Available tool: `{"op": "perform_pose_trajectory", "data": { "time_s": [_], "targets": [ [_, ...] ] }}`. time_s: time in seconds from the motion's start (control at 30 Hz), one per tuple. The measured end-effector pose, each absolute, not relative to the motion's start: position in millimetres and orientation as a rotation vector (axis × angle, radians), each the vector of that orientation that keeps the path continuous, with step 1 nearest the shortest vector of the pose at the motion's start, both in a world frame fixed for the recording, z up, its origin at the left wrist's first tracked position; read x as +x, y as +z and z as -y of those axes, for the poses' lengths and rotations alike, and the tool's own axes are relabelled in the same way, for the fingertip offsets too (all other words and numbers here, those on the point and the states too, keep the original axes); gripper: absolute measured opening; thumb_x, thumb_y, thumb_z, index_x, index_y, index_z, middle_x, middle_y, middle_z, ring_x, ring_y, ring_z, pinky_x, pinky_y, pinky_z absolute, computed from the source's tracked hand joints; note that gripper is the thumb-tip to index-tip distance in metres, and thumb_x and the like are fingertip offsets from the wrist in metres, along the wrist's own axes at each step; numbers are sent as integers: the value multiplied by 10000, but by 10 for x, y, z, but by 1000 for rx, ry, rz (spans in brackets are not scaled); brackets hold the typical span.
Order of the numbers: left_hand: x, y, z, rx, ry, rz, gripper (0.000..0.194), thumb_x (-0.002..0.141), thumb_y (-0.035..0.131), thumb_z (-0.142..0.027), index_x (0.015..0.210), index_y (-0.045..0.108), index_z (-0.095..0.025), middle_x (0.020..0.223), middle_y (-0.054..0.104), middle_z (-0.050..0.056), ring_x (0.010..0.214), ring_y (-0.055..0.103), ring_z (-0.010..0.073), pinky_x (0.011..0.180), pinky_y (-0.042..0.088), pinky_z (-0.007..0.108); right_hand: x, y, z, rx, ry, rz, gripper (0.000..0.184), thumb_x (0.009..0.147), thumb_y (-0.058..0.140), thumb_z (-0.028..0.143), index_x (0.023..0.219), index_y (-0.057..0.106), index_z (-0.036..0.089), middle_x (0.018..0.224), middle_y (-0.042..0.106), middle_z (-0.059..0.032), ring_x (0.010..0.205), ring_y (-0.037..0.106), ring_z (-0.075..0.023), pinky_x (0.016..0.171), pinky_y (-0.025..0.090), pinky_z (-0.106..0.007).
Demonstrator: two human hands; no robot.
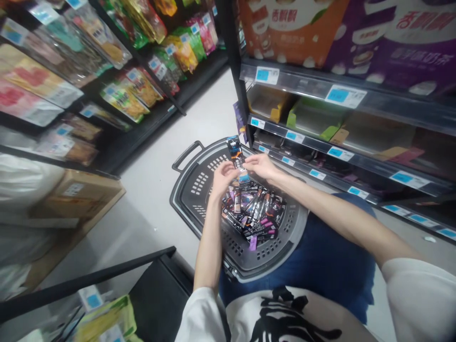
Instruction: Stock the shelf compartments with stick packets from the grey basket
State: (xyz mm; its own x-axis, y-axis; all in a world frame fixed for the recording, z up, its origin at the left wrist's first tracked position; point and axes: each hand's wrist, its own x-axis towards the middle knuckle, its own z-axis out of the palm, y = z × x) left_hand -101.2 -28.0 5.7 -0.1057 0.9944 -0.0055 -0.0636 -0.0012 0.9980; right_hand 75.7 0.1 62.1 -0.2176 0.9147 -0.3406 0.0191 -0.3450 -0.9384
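You had both hands on one slim black packet [235, 148], which stood out past your fingers over the far part of the dark basket [188, 197]. Your left hand [224, 176] was closed at the packet's left edge, and your right hand [260, 165] pinched it from the right, lower down its length, so that the two hands nearly met. (A patch of pale blue showed just below your fingers; whether it belonged to the same packet, I could not tell.) The packet's upper end, marked with orange and small white print, pointed away from you.

Below your hands, a loose heap of small packets [254, 211] lay in the basket, mostly black, with touches of purple, pink and brown, turned every which way. The basket sat close against your blue trousers [331, 256], its black handle [187, 154] sticking out at the far left over the pale floor [153, 194].

To your right stood a shelf unit [317, 85] with blue and white price tags, large orange and purple cartons [292, 28] at the top and open trays [317, 116] beneath. To your left, bagged goods [126, 97] hung and lay on dark racks.
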Motion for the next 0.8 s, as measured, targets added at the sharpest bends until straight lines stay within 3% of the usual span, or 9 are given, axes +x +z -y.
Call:
{"op": "perform_pose_trajectory", "data": {
  "time_s": [0.13,0.5,0.8],
  "targets": [
    [-1005,63,292,1121,1326,-1210,433,621,910,-333,940,663,-174,837,672,-2,746,650,108,722,542,238,747,615,-16,-1337,1670,1121,70,816,758,51,854,718,95,664,697,4,537,558,-61,523,442,-171],
    [-1001,146,317,1144,1338,-1318,398,607,910,-360,859,672,-165,643,682,-27,590,648,115,657,525,244,785,674,11,-1237,1756,1147,22,814,760,109,804,743,99,646,671,9,560,544,-57,534,413,-171],
    [-973,218,354,1104,1303,-1275,410,597,922,-342,855,665,-152,637,671,-33,558,633,102,588,527,221,743,621,-5,-1281,1709,1204,217,773,815,270,692,666,134,589,598,39,528,455,-69,533,351,-215]
  ]
}}
